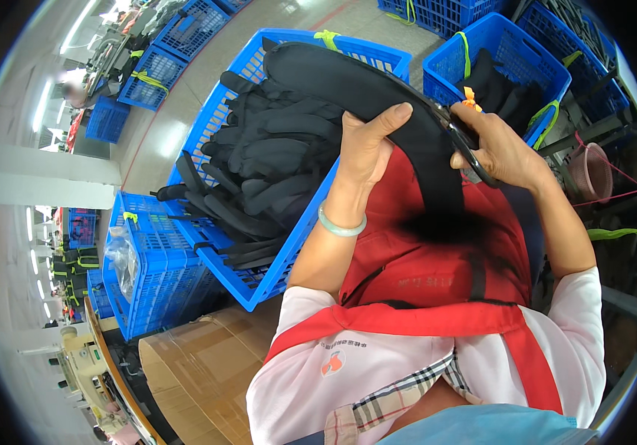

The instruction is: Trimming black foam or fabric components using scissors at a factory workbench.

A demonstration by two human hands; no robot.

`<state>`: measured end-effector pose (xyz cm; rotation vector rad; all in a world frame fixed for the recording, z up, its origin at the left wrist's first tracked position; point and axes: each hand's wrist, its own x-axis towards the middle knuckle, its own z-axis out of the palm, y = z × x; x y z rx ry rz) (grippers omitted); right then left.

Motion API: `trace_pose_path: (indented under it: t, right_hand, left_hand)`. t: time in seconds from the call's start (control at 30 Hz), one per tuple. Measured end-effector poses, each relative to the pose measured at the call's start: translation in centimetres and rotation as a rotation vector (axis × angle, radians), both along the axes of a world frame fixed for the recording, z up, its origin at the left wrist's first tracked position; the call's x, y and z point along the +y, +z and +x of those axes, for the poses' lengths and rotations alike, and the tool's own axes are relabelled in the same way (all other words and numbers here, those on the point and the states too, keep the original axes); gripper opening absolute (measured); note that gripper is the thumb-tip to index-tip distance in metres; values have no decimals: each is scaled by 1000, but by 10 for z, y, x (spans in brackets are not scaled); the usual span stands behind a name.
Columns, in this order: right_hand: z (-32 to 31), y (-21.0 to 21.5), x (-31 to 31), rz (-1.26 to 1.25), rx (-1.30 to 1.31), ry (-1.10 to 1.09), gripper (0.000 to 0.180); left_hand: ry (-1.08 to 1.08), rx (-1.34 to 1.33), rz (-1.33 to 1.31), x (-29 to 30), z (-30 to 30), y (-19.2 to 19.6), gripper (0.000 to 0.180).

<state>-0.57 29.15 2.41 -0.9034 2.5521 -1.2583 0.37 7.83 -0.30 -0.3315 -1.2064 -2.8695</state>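
A long, curved black padded fabric strip [341, 78] stretches from above the blue crate down across my red apron [437, 259]. My left hand [370, 144] grips it near the middle, thumb on top, with a pale bangle [342, 226] on that wrist. Dark-handled scissors [470, 152] sit in my right hand [504, 148], fingers wrapped around the loops. Their blades lie along the strip's right edge; whether they are parted is hard to make out. Left of the strip, a large blue crate [263, 293] holds a heap of similar black padded pieces [274, 152].
Another blue crate [444, 81] with dark pieces stands at the upper right. A stacked blue crate [155, 259] and a cardboard box [207, 371] are on my left. A pink basket [591, 170] hangs at the right, and a sewing machine [81, 363] is at the lower left.
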Motion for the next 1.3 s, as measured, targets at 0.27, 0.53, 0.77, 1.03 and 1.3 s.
trace_pose_path:
  t: [0.27, 0.53, 0.77, 1.03, 1.3]
  right_hand:
    - [-10, -2, -6, -127, -242, 36, 36]
    - [-6, -19, 7, -679, -261, -68, 27]
    - [18, -84, -23, -687, -310, -256, 31]
    - [23, -86, -31, -813, -414, -309, 32]
    - [22, -107, 10, -338, -170, -379, 44]
  left_hand:
    - [114, 105, -56, -14, -16, 25, 23]
    - [-25, 60, -913, -37, 0, 111, 29]
    - [-448, 80, -1442, -31, 51, -30, 43]
    - [-248, -46, -779, 5, 21, -29, 23]
    - [-353, -284, -481, -4, 21, -50, 19]
